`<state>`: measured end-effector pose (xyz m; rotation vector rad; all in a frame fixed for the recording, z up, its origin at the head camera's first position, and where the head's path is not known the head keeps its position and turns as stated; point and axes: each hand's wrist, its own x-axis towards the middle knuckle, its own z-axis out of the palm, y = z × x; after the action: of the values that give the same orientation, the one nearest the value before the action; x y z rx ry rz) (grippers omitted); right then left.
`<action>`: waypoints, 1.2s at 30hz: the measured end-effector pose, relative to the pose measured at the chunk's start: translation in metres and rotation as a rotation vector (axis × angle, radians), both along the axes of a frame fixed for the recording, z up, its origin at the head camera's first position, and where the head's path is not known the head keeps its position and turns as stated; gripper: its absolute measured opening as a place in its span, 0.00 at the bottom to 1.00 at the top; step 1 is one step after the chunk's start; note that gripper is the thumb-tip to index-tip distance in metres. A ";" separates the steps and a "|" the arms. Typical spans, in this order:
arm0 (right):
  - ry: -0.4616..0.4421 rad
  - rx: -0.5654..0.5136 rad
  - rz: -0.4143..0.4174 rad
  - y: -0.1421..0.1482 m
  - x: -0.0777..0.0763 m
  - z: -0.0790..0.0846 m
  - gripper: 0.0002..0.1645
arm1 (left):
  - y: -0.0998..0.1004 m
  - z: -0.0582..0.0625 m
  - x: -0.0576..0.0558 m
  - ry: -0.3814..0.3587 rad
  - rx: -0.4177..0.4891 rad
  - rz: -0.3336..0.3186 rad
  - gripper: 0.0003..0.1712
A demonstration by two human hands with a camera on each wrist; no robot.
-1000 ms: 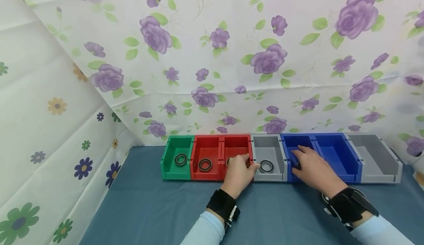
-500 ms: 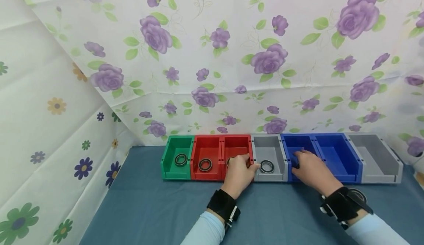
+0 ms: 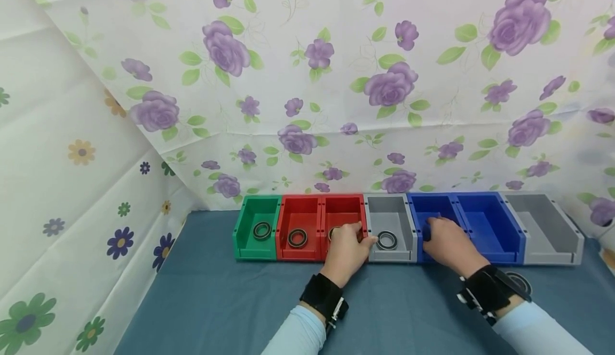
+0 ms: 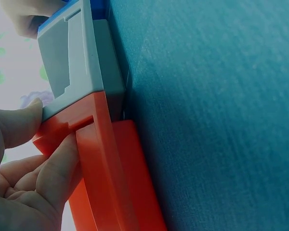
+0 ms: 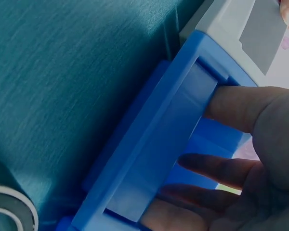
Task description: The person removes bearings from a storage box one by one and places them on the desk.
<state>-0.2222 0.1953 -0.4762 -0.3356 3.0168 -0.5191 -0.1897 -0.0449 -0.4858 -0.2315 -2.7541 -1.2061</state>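
Note:
My left hand point(image 3: 347, 251) is at the right-hand red bin point(image 3: 342, 205), its thumb and fingers pinching the side wall beside the grey bin point(image 4: 62, 53). A bearing point(image 3: 331, 233) in that red bin is mostly covered by the hand. My right hand point(image 3: 451, 244) reaches down into the left blue bin point(image 5: 149, 149), with thumb and fingers lowered behind the front lip. Its fingertips are hidden there, and I cannot tell if they hold something. A ring-shaped bearing point(image 3: 387, 241) lies in the grey bin between the hands.
Farther left, one bearing point(image 3: 261, 230) lies in the green bin point(image 3: 257, 253) and another bearing point(image 3: 298, 238) in the left red bin point(image 3: 287, 211). To the right stand a second blue bin point(image 3: 487, 221) and a grey bin point(image 3: 543, 221). A larger bearing point(image 3: 523, 282) rests on the blue cloth near the right wrist.
My right hand's fingers have drawn together and gone lower in the left blue bin; the dark bearing seen under them is now hidden. The right forearm shifted left, uncovering the larger bearing. My left hand stays put.

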 end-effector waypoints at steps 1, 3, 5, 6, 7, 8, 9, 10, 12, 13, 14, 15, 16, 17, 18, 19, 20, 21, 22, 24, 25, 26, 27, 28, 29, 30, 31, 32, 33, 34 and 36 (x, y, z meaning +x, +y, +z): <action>0.004 -0.003 -0.002 0.000 0.000 0.000 0.32 | 0.000 0.001 0.000 0.004 -0.001 0.000 0.18; 0.006 -0.010 -0.008 0.000 -0.001 -0.001 0.32 | 0.000 0.001 0.000 0.008 -0.004 0.000 0.17; 0.002 -0.022 -0.016 0.001 -0.001 -0.002 0.32 | 0.000 0.002 0.000 0.009 -0.007 0.002 0.18; -0.003 -0.029 -0.023 0.002 -0.001 -0.003 0.32 | 0.000 0.002 0.000 0.007 -0.007 0.002 0.19; -0.008 -0.039 -0.028 0.002 -0.002 -0.004 0.32 | 0.000 0.002 0.000 0.004 -0.008 0.003 0.19; -0.014 -0.046 -0.034 0.002 -0.003 -0.005 0.32 | 0.000 0.002 0.000 0.002 -0.009 0.004 0.20; -0.020 -0.054 -0.037 0.003 -0.003 -0.005 0.32 | 0.000 0.002 0.000 0.001 -0.009 0.003 0.20; -0.025 -0.061 -0.040 0.003 -0.004 -0.006 0.32 | 0.000 0.002 0.000 0.002 -0.011 0.004 0.20; -0.050 -0.079 -0.046 0.003 -0.005 -0.008 0.32 | 0.000 0.001 0.000 0.004 -0.011 0.003 0.20; -0.061 -0.084 -0.046 0.003 -0.006 -0.008 0.31 | 0.000 0.001 0.000 0.004 -0.012 0.004 0.20; -0.075 -0.087 -0.047 0.002 -0.007 -0.009 0.30 | 0.000 0.001 0.000 0.004 -0.014 0.005 0.19; -0.087 -0.088 -0.049 0.002 -0.007 -0.009 0.30 | 0.000 0.001 0.000 0.003 -0.014 0.006 0.19; -0.095 -0.086 -0.051 0.002 -0.007 -0.009 0.29 | 0.000 0.001 0.000 0.000 -0.012 0.008 0.20; -0.104 -0.083 -0.052 0.001 -0.008 -0.009 0.28 | 0.000 0.000 0.000 -0.004 -0.008 0.009 0.20; -0.107 -0.075 -0.054 0.001 -0.008 -0.009 0.27 | 0.000 0.001 0.000 -0.006 -0.007 0.010 0.21; -0.111 -0.069 -0.056 0.001 -0.008 -0.009 0.26 | 0.000 0.001 0.000 -0.010 -0.005 0.011 0.21; -0.113 -0.064 -0.059 0.000 -0.008 -0.009 0.25 | 0.000 0.000 0.000 -0.010 -0.004 0.012 0.22; -0.113 -0.062 -0.061 0.000 -0.008 -0.009 0.24 | 0.000 0.000 0.000 -0.009 -0.005 0.013 0.23; -0.114 -0.059 -0.064 0.000 -0.007 -0.008 0.23 | 0.000 0.000 0.000 -0.007 -0.004 0.013 0.23; -0.114 -0.055 -0.069 -0.001 -0.007 -0.006 0.21 | 0.000 0.000 -0.001 0.000 -0.010 0.012 0.22; -0.112 -0.055 -0.070 -0.001 -0.007 -0.006 0.20 | 0.000 0.000 -0.001 0.003 -0.013 0.011 0.22; -0.107 -0.053 -0.071 -0.002 -0.007 -0.005 0.19 | 0.000 0.000 -0.001 0.007 -0.015 0.010 0.21; -0.103 -0.051 -0.072 -0.002 -0.006 -0.005 0.18 | 0.000 0.000 -0.001 0.009 -0.017 0.009 0.21; -0.097 -0.050 -0.072 -0.002 -0.006 -0.005 0.18 | 0.000 0.000 -0.001 0.011 -0.019 0.008 0.21; -0.093 -0.051 -0.073 -0.002 -0.006 -0.005 0.17 | 0.000 0.000 -0.001 0.013 -0.021 0.008 0.21; -0.088 -0.052 -0.073 -0.002 -0.005 -0.005 0.17 | 0.000 0.000 -0.001 0.013 -0.021 0.008 0.21; -0.084 -0.055 -0.073 -0.001 -0.005 -0.005 0.17 | 0.000 -0.001 -0.002 0.012 -0.021 0.008 0.21; -0.082 -0.059 -0.072 -0.001 -0.004 -0.005 0.17 | 0.000 -0.001 -0.002 0.011 -0.021 0.008 0.21; -0.079 -0.065 -0.071 -0.001 -0.004 -0.006 0.17 | 0.000 -0.002 -0.002 0.009 -0.021 0.009 0.21; -0.077 -0.071 -0.070 0.000 -0.003 -0.006 0.17 | 0.000 -0.002 -0.002 0.007 -0.020 0.009 0.21; -0.066 -0.084 -0.067 0.001 -0.002 -0.007 0.18 | 0.000 -0.003 -0.002 0.003 -0.013 0.008 0.21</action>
<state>-0.2246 0.1965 -0.4831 -0.2177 2.9569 -0.6499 -0.1916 -0.0449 -0.4891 -0.2227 -2.7582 -1.1846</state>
